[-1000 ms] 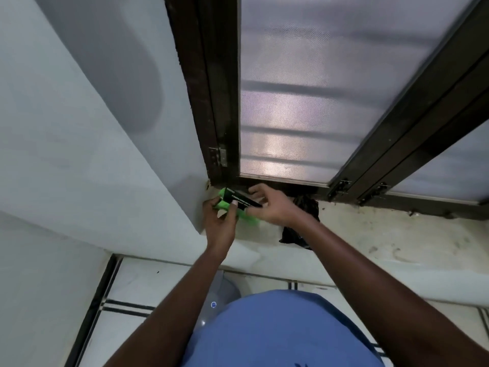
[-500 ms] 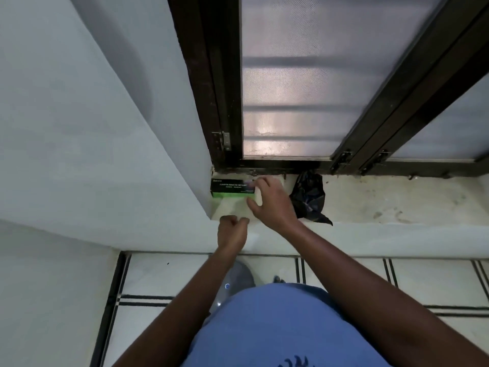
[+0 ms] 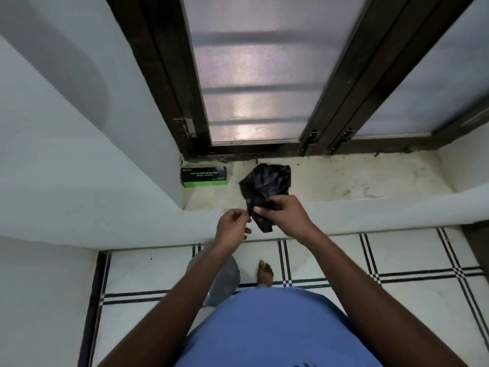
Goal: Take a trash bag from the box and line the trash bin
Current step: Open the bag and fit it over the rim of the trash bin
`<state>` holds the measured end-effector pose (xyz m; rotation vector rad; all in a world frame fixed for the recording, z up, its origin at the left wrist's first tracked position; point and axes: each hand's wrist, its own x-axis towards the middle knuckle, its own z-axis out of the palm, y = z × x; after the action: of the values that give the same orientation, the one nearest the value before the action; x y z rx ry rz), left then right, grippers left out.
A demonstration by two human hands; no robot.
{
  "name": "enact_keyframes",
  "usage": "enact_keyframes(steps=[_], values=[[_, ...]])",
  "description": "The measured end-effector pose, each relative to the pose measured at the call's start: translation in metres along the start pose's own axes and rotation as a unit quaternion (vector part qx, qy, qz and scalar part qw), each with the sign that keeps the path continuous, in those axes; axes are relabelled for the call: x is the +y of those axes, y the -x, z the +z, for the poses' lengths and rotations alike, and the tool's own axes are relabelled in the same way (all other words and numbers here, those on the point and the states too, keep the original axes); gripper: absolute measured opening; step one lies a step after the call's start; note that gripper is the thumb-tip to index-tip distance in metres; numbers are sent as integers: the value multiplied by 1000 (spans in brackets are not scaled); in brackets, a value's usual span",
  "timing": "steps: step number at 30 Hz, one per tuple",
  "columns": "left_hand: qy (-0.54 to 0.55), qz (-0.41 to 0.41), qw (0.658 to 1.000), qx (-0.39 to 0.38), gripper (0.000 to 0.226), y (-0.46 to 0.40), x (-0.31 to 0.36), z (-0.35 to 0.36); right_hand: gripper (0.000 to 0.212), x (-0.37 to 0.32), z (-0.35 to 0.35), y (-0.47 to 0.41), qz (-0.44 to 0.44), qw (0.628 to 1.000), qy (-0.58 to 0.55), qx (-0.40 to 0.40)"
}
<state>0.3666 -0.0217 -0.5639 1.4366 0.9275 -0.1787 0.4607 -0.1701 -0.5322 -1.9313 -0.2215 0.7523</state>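
Observation:
A crumpled black trash bag (image 3: 262, 186) hangs over the front of the window ledge (image 3: 344, 186). My right hand (image 3: 284, 215) pinches its lower part. My left hand (image 3: 231, 229) is right beside the bag's left edge, fingers curled at it; whether it grips the plastic I cannot tell. The green and black bag box (image 3: 203, 176) lies on the ledge in the left corner, apart from both hands. A grey round trash bin (image 3: 221, 282) stands on the floor below, partly hidden by my left forearm and blue shirt.
A dark-framed frosted window (image 3: 254, 75) rises behind the ledge. White walls close in on the left. The floor has white tiles with black lines (image 3: 397, 276). My bare foot (image 3: 264, 272) is next to the bin.
My right hand left the box on the ledge, moved right and took hold of the black bag, lifting it toward me. My left hand rose to the bag's edge.

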Motion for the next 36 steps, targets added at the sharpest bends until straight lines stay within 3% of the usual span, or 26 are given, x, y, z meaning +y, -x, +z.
enact_keyframes(steps=[2, 4, 7, 10, 13, 16, 19, 22, 24, 27, 29, 33, 36], values=[[51, 9, 998, 30, 28, 12, 10, -3, 5, -14, 2, 8, 17, 994, -111, 6], [126, 21, 991, 46, 40, 32, 20, -13, 21, -25, 4, 12, 27, 989, -141, 15], [146, 56, 988, -16, 45, 67, 30, -30, 24, -36, 10, 15, 34, 989, -142, -13], [99, 78, 992, -28, 27, 87, 29, -41, 30, -51, 23, 22, 8, 990, -134, -50], [168, 72, 983, -15, 4, 98, 19, -59, 45, -63, 37, 32, -10, 992, -118, -36], [322, 37, 946, -23, 15, 105, 7, -79, 63, -65, 50, 43, -31, 994, -106, -11], [432, 14, 902, -15, 17, 114, -6, -103, 47, -58, 62, 60, -20, 991, -135, -7], [353, 41, 935, 13, 10, 135, -13, -136, 39, -53, 84, 85, -18, 988, -152, -13], [221, 78, 972, -3, 38, 152, -17, -154, 40, -55, 106, 104, -38, 990, -137, -16], [73, 135, 987, -45, 40, 169, -25, -169, 65, -58, 141, 127, -59, 991, -124, -8], [87, 147, 985, -30, 29, 173, -39, -180, 70, -58, 159, 140, -53, 986, -156, 11], [199, 93, 975, 36, 17, 179, -76, -218, 46, -44, 177, 168, -12, 968, -240, 76], [63, 44, 997, 13, 13, 198, -96, -239, 27, -39, 187, 193, 3, 966, -241, 90]])
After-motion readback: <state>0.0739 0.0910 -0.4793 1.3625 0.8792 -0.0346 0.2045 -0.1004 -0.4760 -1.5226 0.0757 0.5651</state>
